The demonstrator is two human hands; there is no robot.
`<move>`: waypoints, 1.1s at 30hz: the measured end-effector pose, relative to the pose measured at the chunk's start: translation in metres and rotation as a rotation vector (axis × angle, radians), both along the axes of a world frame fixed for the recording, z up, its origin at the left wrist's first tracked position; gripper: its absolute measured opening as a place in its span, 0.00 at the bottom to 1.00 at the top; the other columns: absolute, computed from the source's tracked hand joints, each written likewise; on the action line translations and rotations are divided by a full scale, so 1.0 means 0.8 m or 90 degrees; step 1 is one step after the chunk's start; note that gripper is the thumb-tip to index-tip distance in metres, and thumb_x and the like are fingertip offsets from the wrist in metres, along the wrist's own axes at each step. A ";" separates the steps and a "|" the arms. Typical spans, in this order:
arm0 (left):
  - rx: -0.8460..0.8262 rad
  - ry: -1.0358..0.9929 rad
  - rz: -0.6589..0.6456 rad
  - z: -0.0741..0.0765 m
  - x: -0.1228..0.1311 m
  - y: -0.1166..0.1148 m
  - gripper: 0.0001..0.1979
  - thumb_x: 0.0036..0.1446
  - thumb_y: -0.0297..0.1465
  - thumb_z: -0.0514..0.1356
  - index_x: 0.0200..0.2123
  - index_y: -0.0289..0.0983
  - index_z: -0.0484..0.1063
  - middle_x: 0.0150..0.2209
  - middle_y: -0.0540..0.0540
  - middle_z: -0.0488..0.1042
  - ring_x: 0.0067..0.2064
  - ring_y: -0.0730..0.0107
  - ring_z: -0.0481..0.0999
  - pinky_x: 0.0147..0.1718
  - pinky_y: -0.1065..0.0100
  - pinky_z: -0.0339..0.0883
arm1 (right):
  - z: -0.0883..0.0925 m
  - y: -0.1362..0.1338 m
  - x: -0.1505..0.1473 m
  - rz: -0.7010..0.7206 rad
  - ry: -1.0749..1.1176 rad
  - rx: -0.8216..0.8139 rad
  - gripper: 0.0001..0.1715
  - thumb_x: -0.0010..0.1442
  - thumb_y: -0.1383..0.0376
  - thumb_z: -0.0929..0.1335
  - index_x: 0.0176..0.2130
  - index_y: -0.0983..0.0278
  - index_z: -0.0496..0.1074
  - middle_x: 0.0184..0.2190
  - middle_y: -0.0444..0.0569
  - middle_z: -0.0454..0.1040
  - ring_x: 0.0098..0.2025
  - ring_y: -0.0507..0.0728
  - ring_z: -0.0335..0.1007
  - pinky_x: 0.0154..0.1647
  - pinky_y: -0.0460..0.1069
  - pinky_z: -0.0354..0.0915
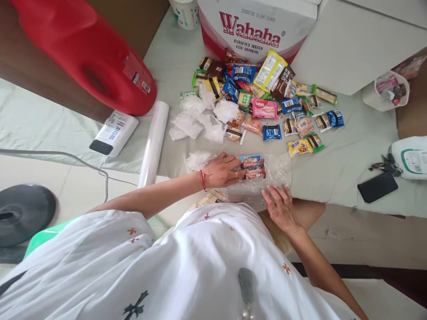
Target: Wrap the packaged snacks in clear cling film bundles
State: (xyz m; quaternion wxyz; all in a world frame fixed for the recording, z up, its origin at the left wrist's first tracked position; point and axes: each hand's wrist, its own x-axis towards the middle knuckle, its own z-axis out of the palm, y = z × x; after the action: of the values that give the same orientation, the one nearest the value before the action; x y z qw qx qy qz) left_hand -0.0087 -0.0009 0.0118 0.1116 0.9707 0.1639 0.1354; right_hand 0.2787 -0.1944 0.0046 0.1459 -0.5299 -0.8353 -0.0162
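Packet (252,166): one, flat, rectangular, glossy, brown and blue; lies on film (278,166), clear, wrinkled, at the table's near edge.
Left hand (223,171): fingers close together, tips at the packet's left side; whether they clamp it, cannot tell.
Right hand (280,206): fingers loosely apart, at the film's near right.
Bundles (188,124): crumpled, translucent white plastic, left of the snacks.
Snacks (263,109): shiny, crimped wrappers, heaped far centre before a printed carton (255,26).
Roll (154,142): smooth white cylinder, left.
Jug (96,58): red moulded plastic, far left.
Table (333,164): pale green, matte cover.
Floor (71,178): pale tiles, left.
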 end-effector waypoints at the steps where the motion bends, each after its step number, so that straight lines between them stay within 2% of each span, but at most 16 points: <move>1: 0.003 -0.003 0.001 -0.002 0.001 -0.001 0.18 0.72 0.40 0.54 0.58 0.48 0.76 0.48 0.40 0.77 0.46 0.57 0.71 0.44 0.56 0.61 | -0.004 0.002 0.001 -0.007 -0.002 0.024 0.36 0.67 0.74 0.66 0.69 0.49 0.65 0.59 0.49 0.76 0.62 0.62 0.67 0.73 0.67 0.55; 3: -0.002 -0.004 -0.004 -0.005 0.004 -0.001 0.17 0.71 0.34 0.55 0.58 0.48 0.76 0.47 0.40 0.77 0.45 0.58 0.71 0.42 0.58 0.61 | 0.000 0.014 0.001 0.014 0.020 0.053 0.31 0.67 0.75 0.67 0.62 0.49 0.73 0.54 0.47 0.80 0.59 0.60 0.69 0.72 0.64 0.58; 6: -0.021 0.003 -0.006 -0.003 0.007 -0.001 0.18 0.70 0.31 0.55 0.58 0.46 0.77 0.47 0.39 0.77 0.46 0.58 0.71 0.43 0.59 0.63 | 0.035 0.051 -0.002 0.083 0.107 0.024 0.22 0.66 0.73 0.68 0.54 0.52 0.79 0.46 0.46 0.82 0.56 0.60 0.70 0.65 0.60 0.64; 9: -0.052 -0.006 -0.021 -0.001 0.012 0.001 0.19 0.68 0.29 0.55 0.59 0.46 0.77 0.50 0.39 0.77 0.47 0.58 0.72 0.45 0.58 0.66 | 0.076 0.099 -0.005 0.096 0.186 -0.029 0.14 0.67 0.68 0.69 0.48 0.54 0.81 0.50 0.48 0.80 0.59 0.62 0.67 0.61 0.60 0.67; 11: -0.083 -0.021 -0.037 -0.001 0.015 0.005 0.20 0.67 0.28 0.56 0.59 0.47 0.77 0.50 0.40 0.78 0.47 0.58 0.73 0.47 0.58 0.68 | 0.088 0.131 -0.005 0.073 0.224 -0.075 0.11 0.68 0.64 0.68 0.46 0.56 0.81 0.55 0.50 0.77 0.59 0.63 0.67 0.60 0.60 0.67; 13: -0.116 -0.030 -0.050 0.000 0.016 0.010 0.21 0.66 0.29 0.55 0.59 0.48 0.76 0.52 0.40 0.79 0.49 0.57 0.75 0.50 0.57 0.68 | 0.084 0.161 -0.005 0.020 0.262 -0.132 0.13 0.70 0.62 0.65 0.45 0.59 0.80 0.54 0.53 0.75 0.53 0.61 0.71 0.55 0.58 0.69; 15: -0.152 -0.039 -0.073 0.002 0.011 0.015 0.23 0.67 0.32 0.54 0.61 0.47 0.75 0.57 0.39 0.78 0.53 0.56 0.76 0.55 0.54 0.67 | 0.070 0.183 -0.007 -0.056 0.263 -0.187 0.15 0.70 0.61 0.63 0.43 0.62 0.79 0.47 0.56 0.76 0.45 0.60 0.73 0.47 0.55 0.69; 17: -0.191 -0.058 -0.098 0.007 0.002 0.016 0.26 0.68 0.37 0.51 0.66 0.44 0.70 0.62 0.38 0.75 0.58 0.53 0.75 0.63 0.48 0.61 | 0.053 0.197 -0.012 -0.133 0.217 -0.222 0.16 0.69 0.61 0.63 0.40 0.63 0.79 0.40 0.55 0.75 0.40 0.60 0.72 0.42 0.54 0.67; 19: -0.220 -0.082 -0.083 0.011 -0.006 0.009 0.31 0.69 0.43 0.49 0.71 0.41 0.62 0.65 0.35 0.73 0.61 0.50 0.75 0.69 0.41 0.52 | 0.041 0.201 -0.019 -0.188 0.162 -0.244 0.15 0.68 0.62 0.63 0.39 0.63 0.78 0.37 0.54 0.75 0.38 0.61 0.70 0.39 0.53 0.64; 21: -0.213 -0.105 -0.025 0.013 -0.009 -0.007 0.36 0.68 0.51 0.50 0.72 0.38 0.59 0.65 0.32 0.72 0.62 0.47 0.74 0.70 0.36 0.44 | 0.036 0.200 -0.026 -0.227 0.125 -0.248 0.14 0.67 0.64 0.63 0.39 0.63 0.78 0.37 0.54 0.76 0.37 0.60 0.69 0.35 0.52 0.60; 23: -0.174 -0.122 0.053 0.012 -0.002 -0.027 0.40 0.63 0.57 0.55 0.68 0.37 0.64 0.63 0.30 0.73 0.63 0.43 0.72 0.70 0.35 0.41 | 0.035 0.197 -0.032 -0.248 0.103 -0.238 0.13 0.66 0.64 0.63 0.39 0.63 0.78 0.36 0.55 0.77 0.35 0.60 0.69 0.33 0.51 0.56; 24: -0.156 -0.129 0.094 0.009 0.005 -0.036 0.38 0.62 0.58 0.57 0.63 0.37 0.69 0.61 0.31 0.75 0.63 0.43 0.72 0.70 0.35 0.43 | 0.036 0.195 -0.034 -0.251 0.099 -0.233 0.13 0.66 0.64 0.63 0.39 0.63 0.77 0.36 0.55 0.77 0.34 0.60 0.68 0.32 0.51 0.55; 27: -0.157 -0.141 0.285 -0.002 0.027 -0.051 0.23 0.71 0.49 0.52 0.42 0.38 0.77 0.44 0.38 0.82 0.52 0.54 0.78 0.60 0.48 0.61 | 0.038 0.195 -0.028 -0.231 0.123 -0.252 0.13 0.66 0.63 0.63 0.40 0.63 0.77 0.38 0.56 0.79 0.35 0.59 0.70 0.33 0.50 0.57; 29: -0.186 -0.142 0.442 -0.010 0.037 -0.048 0.27 0.75 0.42 0.44 0.31 0.38 0.74 0.31 0.41 0.78 0.39 0.61 0.78 0.45 0.58 0.67 | 0.040 0.196 -0.012 -0.215 0.183 -0.316 0.12 0.66 0.62 0.65 0.42 0.63 0.77 0.37 0.53 0.79 0.35 0.59 0.72 0.35 0.50 0.61; 31: -0.190 -0.126 0.539 -0.015 0.041 -0.041 0.28 0.76 0.41 0.43 0.27 0.38 0.72 0.26 0.43 0.74 0.33 0.62 0.75 0.37 0.61 0.64 | 0.043 0.197 0.013 -0.193 0.259 -0.403 0.14 0.64 0.60 0.67 0.47 0.62 0.76 0.35 0.50 0.80 0.34 0.58 0.73 0.36 0.50 0.64; 33: -0.171 -0.095 0.564 -0.016 0.042 -0.035 0.22 0.73 0.42 0.49 0.35 0.37 0.75 0.26 0.44 0.74 0.33 0.60 0.75 0.37 0.60 0.63 | 0.046 0.197 0.043 -0.167 0.312 -0.467 0.18 0.62 0.59 0.69 0.49 0.62 0.76 0.34 0.48 0.80 0.33 0.57 0.73 0.36 0.50 0.67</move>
State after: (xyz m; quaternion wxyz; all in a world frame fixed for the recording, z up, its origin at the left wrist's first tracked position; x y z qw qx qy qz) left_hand 0.0253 -0.0287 -0.0012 0.1789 0.7718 0.5703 0.2169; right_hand 0.3134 -0.0368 0.0416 0.1390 -0.6357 -0.6527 0.3879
